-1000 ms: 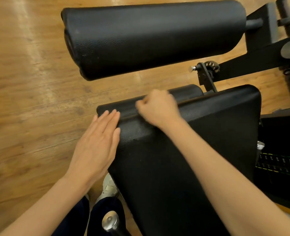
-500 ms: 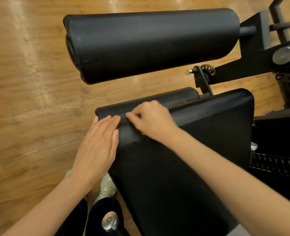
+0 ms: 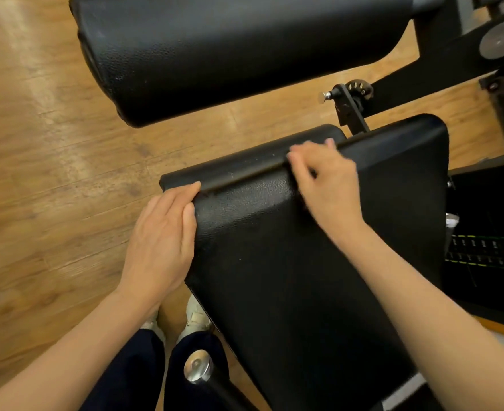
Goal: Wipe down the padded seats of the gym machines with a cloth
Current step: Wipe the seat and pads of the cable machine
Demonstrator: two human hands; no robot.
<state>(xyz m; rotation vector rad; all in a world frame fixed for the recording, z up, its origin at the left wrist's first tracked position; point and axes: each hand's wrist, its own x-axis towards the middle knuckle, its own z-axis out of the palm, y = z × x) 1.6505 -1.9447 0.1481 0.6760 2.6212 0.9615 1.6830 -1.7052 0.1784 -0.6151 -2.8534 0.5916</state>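
Observation:
A black padded seat (image 3: 274, 277) fills the middle of the view, with a narrow black pad (image 3: 244, 164) along its far edge. My left hand (image 3: 161, 241) lies flat on the seat's left edge, fingers together and holding nothing. My right hand (image 3: 327, 185) rests on the seam between seat and narrow pad, fingers curled down and thumb pinched in. The cloth is almost wholly hidden under that hand. A thick black roller pad (image 3: 244, 48) hangs above and beyond the seat.
Wooden floor (image 3: 52, 173) lies to the left. The black frame with an adjustment pin (image 3: 345, 96) runs off to the upper right, and a weight stack (image 3: 487, 253) stands at the right. My shoes (image 3: 195, 318) and a chrome-capped bar (image 3: 197, 370) are below the seat's left edge.
My right hand slid left along the seam, then back to the right. My left hand stayed on the seat's left edge. The view moved in closer.

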